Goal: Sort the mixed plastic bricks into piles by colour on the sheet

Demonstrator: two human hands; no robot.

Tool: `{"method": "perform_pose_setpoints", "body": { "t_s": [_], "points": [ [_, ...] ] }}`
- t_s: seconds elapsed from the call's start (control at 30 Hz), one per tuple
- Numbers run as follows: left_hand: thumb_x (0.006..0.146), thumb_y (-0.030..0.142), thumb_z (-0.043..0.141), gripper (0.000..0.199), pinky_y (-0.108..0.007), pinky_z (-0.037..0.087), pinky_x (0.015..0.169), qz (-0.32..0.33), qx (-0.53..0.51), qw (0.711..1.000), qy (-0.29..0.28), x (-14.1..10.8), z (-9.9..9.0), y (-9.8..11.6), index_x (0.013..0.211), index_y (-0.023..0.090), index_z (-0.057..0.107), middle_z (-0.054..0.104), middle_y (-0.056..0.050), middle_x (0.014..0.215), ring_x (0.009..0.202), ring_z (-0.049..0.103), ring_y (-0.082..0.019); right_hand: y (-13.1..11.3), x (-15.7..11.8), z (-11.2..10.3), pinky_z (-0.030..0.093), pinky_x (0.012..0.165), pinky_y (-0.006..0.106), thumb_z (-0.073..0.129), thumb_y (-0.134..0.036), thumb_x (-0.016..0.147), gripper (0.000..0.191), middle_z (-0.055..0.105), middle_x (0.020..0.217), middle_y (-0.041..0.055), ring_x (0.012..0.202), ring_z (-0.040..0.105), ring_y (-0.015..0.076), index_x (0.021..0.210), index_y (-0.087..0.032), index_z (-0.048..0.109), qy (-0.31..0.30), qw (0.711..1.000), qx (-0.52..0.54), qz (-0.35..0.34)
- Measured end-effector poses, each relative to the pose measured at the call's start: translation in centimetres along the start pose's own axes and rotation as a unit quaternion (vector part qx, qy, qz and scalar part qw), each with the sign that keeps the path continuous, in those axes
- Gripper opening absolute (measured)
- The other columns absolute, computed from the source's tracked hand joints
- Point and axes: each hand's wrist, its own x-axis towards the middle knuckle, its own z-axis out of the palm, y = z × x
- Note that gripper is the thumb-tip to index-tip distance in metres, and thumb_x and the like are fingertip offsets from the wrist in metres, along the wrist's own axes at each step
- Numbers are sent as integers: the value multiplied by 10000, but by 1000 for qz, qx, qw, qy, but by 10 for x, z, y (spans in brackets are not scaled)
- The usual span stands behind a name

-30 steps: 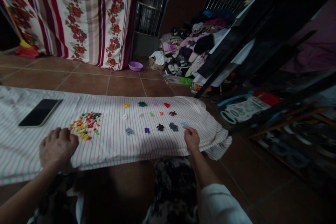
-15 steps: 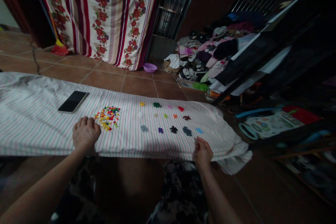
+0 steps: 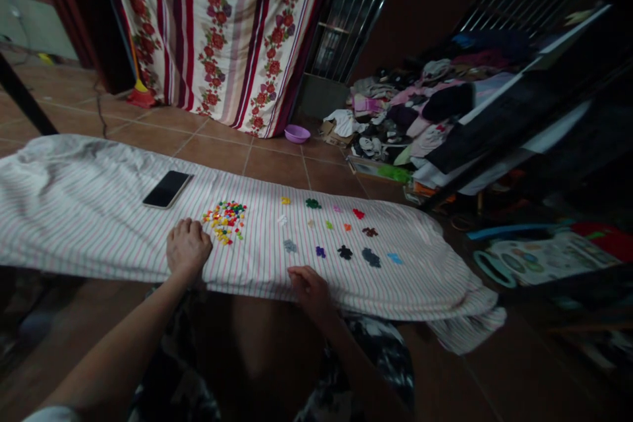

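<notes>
My left hand rests on the striped cloth, its fingers curled and pressed together beside a mixed pile of small coloured beads. Whatever lies under its fingertips is hidden. Near the cloth's front edge, my right hand hovers with loosely bent fingers, the index finger stretched out, and no bead visible in it. Sorted groups lie beyond it: grey beads, purple beads, black beads, dark grey beads and light blue beads. Farther back are brown beads and red beads.
A phone lies left of the mixed pile. Green beads and yellow beads sit in the far row. Behind the table are a purple basin, a floral curtain and heaped clothes.
My right hand has moved left, from beside the light blue beads to in front of the grey and purple ones. My left hand stays beside the mixed pile. The view has shifted left.
</notes>
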Motion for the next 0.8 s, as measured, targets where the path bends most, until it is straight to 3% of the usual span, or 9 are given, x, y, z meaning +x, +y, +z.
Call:
{"method": "perform_pose_setpoints", "body": {
  "t_s": [0.2, 0.4, 0.57, 0.8],
  "points": [
    [844, 221, 406, 302, -425, 362, 978, -6, -11, 1000, 4, 0, 6, -3, 1014, 125, 637, 612, -173, 1175, 1160, 511, -289, -24, 34, 52, 508, 674, 276, 465, -279, 905, 248, 687, 840, 47, 736, 635, 169, 957, -216, 699, -68, 996, -17, -63],
    [828, 211, 426, 299, -443, 360, 997, -8, -22, 1000, 7, 0, 11, -4, 1023, 133, 638, 603, -177, 1207, 1195, 495, -295, -30, 77, 94, 506, 723, 273, 492, -220, 877, 229, 651, 887, 45, 768, 624, 160, 1004, -214, 682, -65, 996, -34, -48],
    [838, 210, 416, 295, -436, 361, 1003, -7, -20, 1000, 4, 0, 9, -3, 1019, 123, 633, 601, -179, 1224, 1210, 493, -297, -34, 98, 113, 483, 740, 265, 575, -218, 858, 150, 644, 948, 31, 831, 627, 160, 985, -231, 654, -53, 992, -110, 7],
    [829, 213, 430, 318, -453, 361, 999, -9, -35, 999, -5, 0, 6, -2, 1058, 120, 630, 592, -188, 1233, 1209, 490, -304, -35, 97, 119, 431, 693, 229, 591, -241, 866, 63, 649, 914, -8, 810, 615, 139, 899, -258, 643, -29, 988, -152, 31]
  ]
}}
